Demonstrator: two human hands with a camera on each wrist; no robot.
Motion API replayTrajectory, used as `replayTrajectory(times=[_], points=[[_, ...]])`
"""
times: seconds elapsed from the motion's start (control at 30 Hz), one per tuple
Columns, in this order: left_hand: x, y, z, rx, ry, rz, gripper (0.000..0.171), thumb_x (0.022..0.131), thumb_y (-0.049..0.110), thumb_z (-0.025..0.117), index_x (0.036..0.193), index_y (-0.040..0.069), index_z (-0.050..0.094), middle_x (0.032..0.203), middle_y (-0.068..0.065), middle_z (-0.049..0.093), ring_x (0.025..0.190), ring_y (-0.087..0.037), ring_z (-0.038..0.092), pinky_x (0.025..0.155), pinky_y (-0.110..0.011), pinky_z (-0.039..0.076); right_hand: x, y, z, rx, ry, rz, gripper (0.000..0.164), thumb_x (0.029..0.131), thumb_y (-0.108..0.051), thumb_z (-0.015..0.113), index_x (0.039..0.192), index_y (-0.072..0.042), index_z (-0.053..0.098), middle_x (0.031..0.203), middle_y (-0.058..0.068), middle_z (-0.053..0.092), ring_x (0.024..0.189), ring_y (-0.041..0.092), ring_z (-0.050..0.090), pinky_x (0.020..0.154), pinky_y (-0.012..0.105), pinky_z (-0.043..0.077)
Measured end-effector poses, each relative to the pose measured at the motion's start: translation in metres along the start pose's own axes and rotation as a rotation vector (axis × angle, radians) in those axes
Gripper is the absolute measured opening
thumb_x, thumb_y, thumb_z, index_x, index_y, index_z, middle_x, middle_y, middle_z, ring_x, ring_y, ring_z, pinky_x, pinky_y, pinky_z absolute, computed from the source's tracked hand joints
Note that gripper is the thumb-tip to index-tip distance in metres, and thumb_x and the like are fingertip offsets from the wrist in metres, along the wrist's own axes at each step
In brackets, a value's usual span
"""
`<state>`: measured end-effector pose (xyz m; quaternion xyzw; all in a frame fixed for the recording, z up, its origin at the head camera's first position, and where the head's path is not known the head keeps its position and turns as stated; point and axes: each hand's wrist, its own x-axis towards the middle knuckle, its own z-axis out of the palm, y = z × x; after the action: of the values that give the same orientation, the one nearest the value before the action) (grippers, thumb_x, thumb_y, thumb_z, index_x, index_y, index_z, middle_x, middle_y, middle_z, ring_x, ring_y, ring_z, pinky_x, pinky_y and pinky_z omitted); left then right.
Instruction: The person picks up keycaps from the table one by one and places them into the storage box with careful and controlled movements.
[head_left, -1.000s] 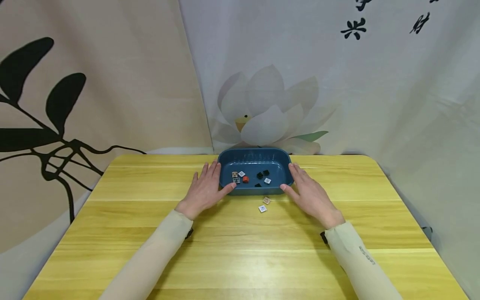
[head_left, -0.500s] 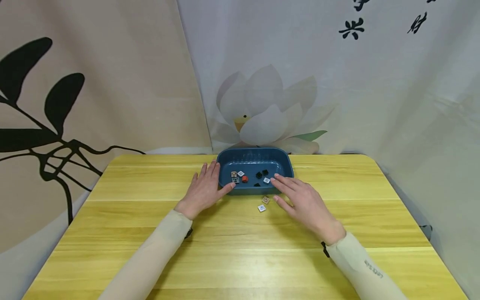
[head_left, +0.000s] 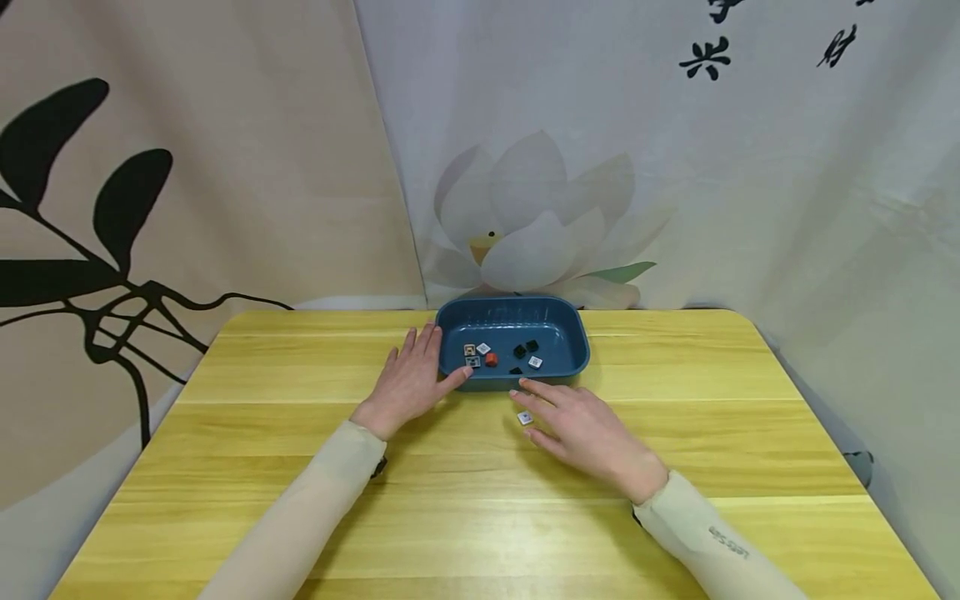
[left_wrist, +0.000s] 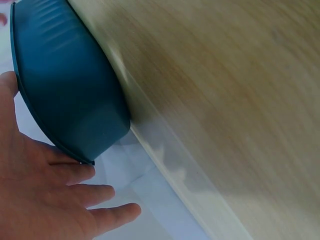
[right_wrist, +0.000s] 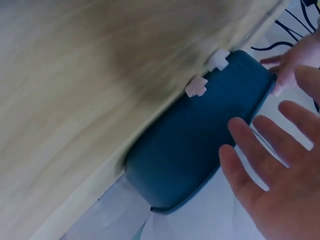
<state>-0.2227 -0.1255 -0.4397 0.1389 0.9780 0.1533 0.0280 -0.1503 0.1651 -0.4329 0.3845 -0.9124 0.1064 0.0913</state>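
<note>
My left hand (head_left: pixel 408 379) rests straight-fingered against the left end of the blue tray (head_left: pixel 510 383), its thumb on the front rim. In the left wrist view, the fingers lie along the tray's rim. My right hand (head_left: pixel 588 429) hovers with spread fingers just in front of the tray, holding nothing. Under its fingertips a small white square piece (head_left: pixel 525 417) lies on the table. A pinkish piece (right_wrist: pixel 196 87) nearby shows in the right wrist view but is hidden by the hand in the head view. Inside the tray are several small pieces, including a red one (head_left: pixel 491 359) and a black one (head_left: pixel 520 352).
The tray stands near the back edge of the wooden table (head_left: pixel 300 467). Behind it hangs a printed cloth (head_left: pixel 750 192) with a lotus flower and dark leaves.
My right hand has let go of the tray's right end and moved left and toward me, over the loose pieces. My left hand and the tray have stayed in place.
</note>
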Motion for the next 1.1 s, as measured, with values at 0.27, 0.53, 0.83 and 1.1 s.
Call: replayTrajectory(times=[0.27,0.53,0.83,1.1], points=[[0.000,0.000,-0.001,0.004,-0.004,0.003,0.101,0.099,0.072,0.045,0.164,-0.002,0.020,0.170,-0.020,0.018,0.156,-0.044,0.015,0.118,-0.067,0.024,0.006,-0.004,0.010,-0.032,-0.110,-0.006,0.055,0.101,-0.038,0.069,0.149,-0.016,0.057,0.149,0.009,0.058,0.124,0.031,0.062,0.098,0.053,0.053],[-0.001,0.000,0.000,-0.005,-0.007,0.003,0.101,0.099,0.072,0.046,0.164,-0.001,0.019,0.170,-0.020,0.018,0.155,-0.044,0.016,0.118,-0.067,0.024,0.012,-0.007,0.017,-0.050,-0.200,0.013,0.055,0.100,-0.038,0.071,0.148,-0.016,0.058,0.145,0.009,0.059,0.123,0.030,0.063,0.099,0.051,0.053],[0.000,0.001,0.000,-0.006,0.004,0.000,0.100,0.099,0.071,0.048,0.163,-0.002,0.021,0.170,-0.020,0.020,0.155,-0.045,0.018,0.117,-0.068,0.025,0.014,-0.008,0.022,-0.087,-0.189,0.012,0.036,0.098,-0.031,0.074,0.129,-0.014,0.072,0.125,0.007,0.068,0.108,0.026,0.066,0.090,0.045,0.057],[0.000,0.000,0.001,-0.012,0.000,0.001,0.102,0.098,0.073,0.045,0.164,-0.002,0.020,0.170,-0.020,0.019,0.155,-0.044,0.017,0.117,-0.068,0.025,0.013,-0.008,0.024,-0.067,-0.156,-0.005,0.019,0.095,-0.020,0.077,0.112,-0.012,0.076,0.107,0.004,0.067,0.094,0.020,0.065,0.085,0.037,0.057]])
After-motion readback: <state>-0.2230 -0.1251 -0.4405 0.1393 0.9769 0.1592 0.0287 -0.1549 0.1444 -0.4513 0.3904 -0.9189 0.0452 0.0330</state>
